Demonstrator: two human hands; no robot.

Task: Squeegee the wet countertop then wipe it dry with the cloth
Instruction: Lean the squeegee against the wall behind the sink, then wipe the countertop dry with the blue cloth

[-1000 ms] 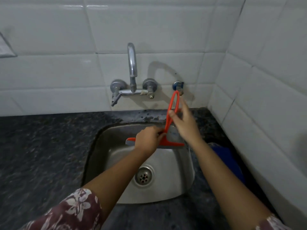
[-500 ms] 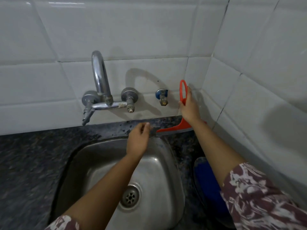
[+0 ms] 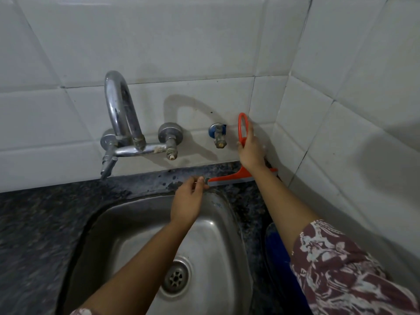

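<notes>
An orange squeegee [image 3: 236,177] stands with its blade on the dark speckled countertop [image 3: 41,223], in the strip behind the sink near the right corner. My right hand [image 3: 250,151] grips its looped handle, which points up along the wall. My left hand [image 3: 188,201] reaches over the sink and pinches the blade's left tip. A blue cloth [image 3: 278,258] lies on the counter to the right of the sink, partly hidden by my right arm.
A steel sink [image 3: 211,235] with a drain fills the lower middle. A chrome tap [image 3: 120,123] and a small blue-collared valve [image 3: 218,135] stick out of the white tiled back wall. A second tiled wall closes the right side.
The squeegee has gone from above the sink basin to the counter strip at the back right. My left hand followed along the blade. The view shifted right and closer.
</notes>
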